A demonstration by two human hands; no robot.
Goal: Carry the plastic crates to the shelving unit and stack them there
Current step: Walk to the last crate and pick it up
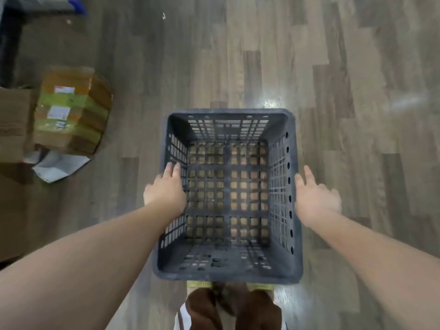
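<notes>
Seen from above, a dark grey plastic crate [228, 194] is found upright on the wood-plank floor [333, 67], in the lower middle of the view, with its open top turned toward the camera. Nothing is held inside it; the floor is seen through the slotted bottom and the latticed walls.

The left hand [166, 186] is laid over the crate's left rim, its fingers extended and touching the rim and the upper part of the left wall. No curl of the fingers around the plastic can be made out, so a firm grasp cannot be confirmed. The right hand [316, 196] is held just outside the right rim, fingers spread and relaxed; whether the thumb side touches the rim cannot be told, as the hand is blurred.

Directly below the crate's near edge, brown trouser legs [233, 306] are seen.

Toward the left edge of the floor, a taped cardboard box [71, 110] bearing yellow-green wrapping and white labels is placed, with a plain brown carton [14, 125] touching its left side. White paper [59, 165] is lying at the foot of the taped box. A dark upright frame [12, 44] is seen in the upper left corner.
</notes>
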